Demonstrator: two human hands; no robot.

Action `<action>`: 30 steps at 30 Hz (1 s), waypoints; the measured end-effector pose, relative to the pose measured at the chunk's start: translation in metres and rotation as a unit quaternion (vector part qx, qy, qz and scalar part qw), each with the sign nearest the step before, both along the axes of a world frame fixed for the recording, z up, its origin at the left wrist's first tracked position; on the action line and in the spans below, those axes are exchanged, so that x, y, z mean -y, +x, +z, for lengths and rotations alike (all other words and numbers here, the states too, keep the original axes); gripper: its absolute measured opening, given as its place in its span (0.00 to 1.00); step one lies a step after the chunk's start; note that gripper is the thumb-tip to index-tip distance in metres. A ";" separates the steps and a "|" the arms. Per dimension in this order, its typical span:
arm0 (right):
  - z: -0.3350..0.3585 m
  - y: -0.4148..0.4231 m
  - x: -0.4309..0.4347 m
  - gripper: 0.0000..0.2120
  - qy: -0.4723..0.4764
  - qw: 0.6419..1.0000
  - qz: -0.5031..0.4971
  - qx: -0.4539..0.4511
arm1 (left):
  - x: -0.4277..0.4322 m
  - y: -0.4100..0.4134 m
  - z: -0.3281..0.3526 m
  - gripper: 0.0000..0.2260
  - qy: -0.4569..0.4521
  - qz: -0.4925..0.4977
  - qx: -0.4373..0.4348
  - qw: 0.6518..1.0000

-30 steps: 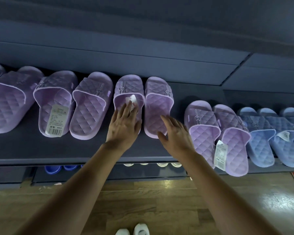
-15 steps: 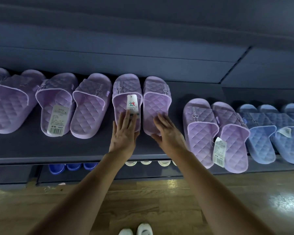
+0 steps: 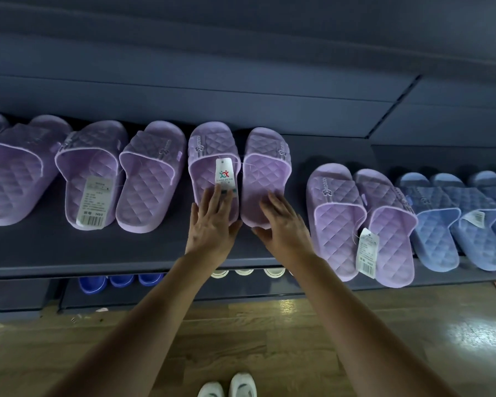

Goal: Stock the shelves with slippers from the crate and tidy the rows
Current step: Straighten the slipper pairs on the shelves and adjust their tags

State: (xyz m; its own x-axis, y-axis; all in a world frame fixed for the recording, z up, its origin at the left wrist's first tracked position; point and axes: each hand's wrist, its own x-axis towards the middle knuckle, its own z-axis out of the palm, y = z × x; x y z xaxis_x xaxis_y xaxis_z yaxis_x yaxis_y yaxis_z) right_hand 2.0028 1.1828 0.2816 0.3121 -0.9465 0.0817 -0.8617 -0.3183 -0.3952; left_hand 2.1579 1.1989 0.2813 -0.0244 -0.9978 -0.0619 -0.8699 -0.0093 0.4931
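Note:
A pair of purple quilted slippers stands in the middle of the dark shelf (image 3: 98,253). My left hand (image 3: 212,224) lies with straight fingers on the heel of the left slipper (image 3: 209,156), fingertips touching its white hang tag (image 3: 226,174). My right hand (image 3: 284,224) rests flat-fingered on the heel of the right slipper (image 3: 265,173), thumb at the heel's edge. The two slippers sit side by side, toes to the back wall.
More purple slippers (image 3: 149,179) line the shelf to the left, another purple pair (image 3: 355,219) sits further forward on the right, then blue slippers (image 3: 441,219). A lower shelf holds blue (image 3: 121,280) and white footwear. Wooden floor (image 3: 384,325) lies below.
Both hands slid back along the pair toward its heels. The white tag, crumpled under my left fingers before, now lies flat on the left slipper.

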 end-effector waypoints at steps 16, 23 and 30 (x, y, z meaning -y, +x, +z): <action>0.107 -0.075 -0.097 0.27 -0.014 0.996 -0.082 -0.041 | -0.067 -0.007 0.113 0.22 -0.094 -0.111 0.058 0.988; 0.133 -0.125 -0.113 0.25 -0.002 0.996 -0.092 -0.021 | -0.080 -0.034 0.138 0.22 -0.091 -0.112 0.071 0.987; 0.137 -0.196 -0.104 0.27 0.017 0.998 -0.067 -0.009 | -0.084 -0.089 0.144 0.23 -0.095 -0.069 0.072 0.990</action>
State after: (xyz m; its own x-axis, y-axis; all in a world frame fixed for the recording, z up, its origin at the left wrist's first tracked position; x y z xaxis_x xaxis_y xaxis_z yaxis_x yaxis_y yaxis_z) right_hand 1.8068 1.2864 0.4184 0.1833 -0.9820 0.0452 -0.9028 -0.1863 -0.3877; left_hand 2.0690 1.2830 0.4251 -0.1661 -0.9795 0.1139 -0.9181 0.1957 0.3446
